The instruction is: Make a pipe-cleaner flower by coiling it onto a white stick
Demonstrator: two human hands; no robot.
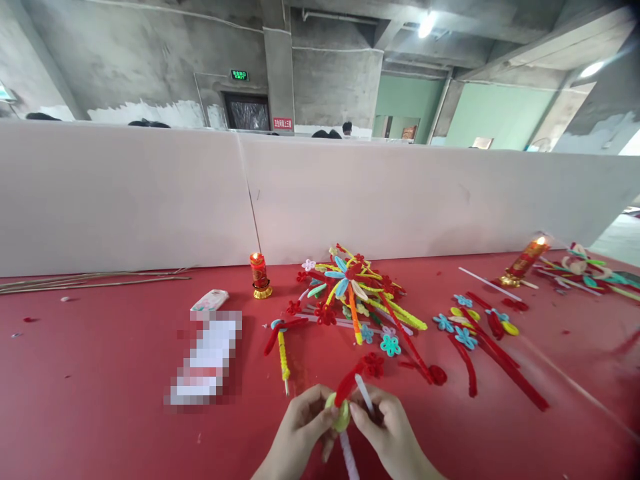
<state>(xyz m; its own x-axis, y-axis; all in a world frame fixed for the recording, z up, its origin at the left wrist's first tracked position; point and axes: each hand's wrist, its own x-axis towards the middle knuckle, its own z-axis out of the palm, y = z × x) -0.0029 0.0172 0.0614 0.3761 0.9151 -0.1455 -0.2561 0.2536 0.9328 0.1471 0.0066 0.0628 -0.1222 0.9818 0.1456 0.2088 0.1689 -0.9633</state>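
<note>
At the near edge of the red worktop (pixel 100 373) we see both hands pinched together on one small piece. The left hand (pixel 300 433) closes its fingertips on a yellow-green pipe-cleaner loop (pixel 341 415), and the right hand (pixel 390 433) grips the same piece (a red stem (pixel 347 385) and a white stick (pixel 364 393) rise from it). Just beyond lies a heap of finished pipe-cleaner flowers (pixel 355 293), with a small red candle lamp (pixel 259 275) to its left and a white partition (pixel 150 193) behind.
</note>
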